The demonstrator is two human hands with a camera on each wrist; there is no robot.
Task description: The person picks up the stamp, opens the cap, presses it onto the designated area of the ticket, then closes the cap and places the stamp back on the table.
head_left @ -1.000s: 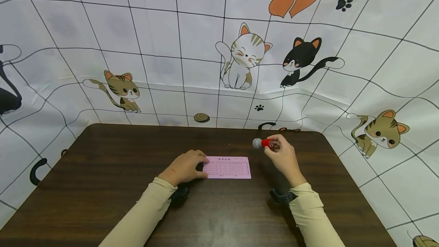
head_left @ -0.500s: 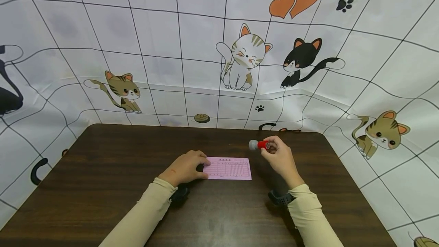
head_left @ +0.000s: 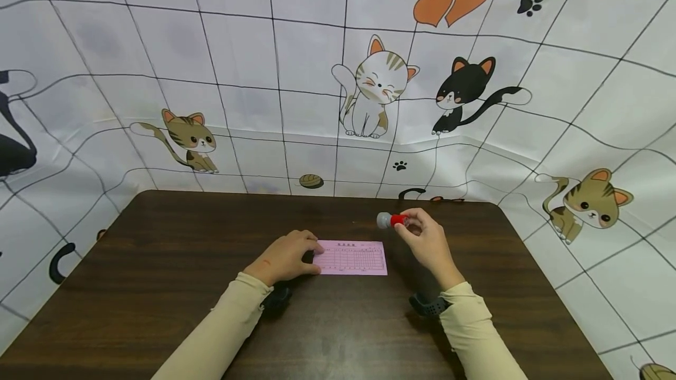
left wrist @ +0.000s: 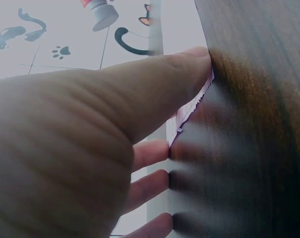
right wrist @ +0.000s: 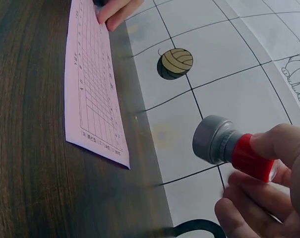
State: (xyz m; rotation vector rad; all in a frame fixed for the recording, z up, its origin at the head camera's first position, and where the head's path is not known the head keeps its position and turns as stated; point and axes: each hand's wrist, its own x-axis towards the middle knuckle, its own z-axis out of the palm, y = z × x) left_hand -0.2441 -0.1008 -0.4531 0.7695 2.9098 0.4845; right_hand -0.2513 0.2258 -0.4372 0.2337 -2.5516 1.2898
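A pink printed form with a ruled grid lies on the dark wooden table. My left hand rests over its left end, thumb at the near corner and index finger at the far one. The left wrist view shows the thumb pressing the paper's torn-looking edge, the other fingertips on the wood. Above the table, beyond the form's right end, my right hand pinches a small red cylinder with a wider grey head between thumb and fingers. It is held sideways, grey head pointing left.
The brown table ends at a back edge against a white sheet printed with cats and lines. A dark strap sits on my right wrist, and another dark device on my left.
My right hand has moved a little left with the red and grey cylinder, nearer to above the form's right end. The left hand and the form have stayed put.
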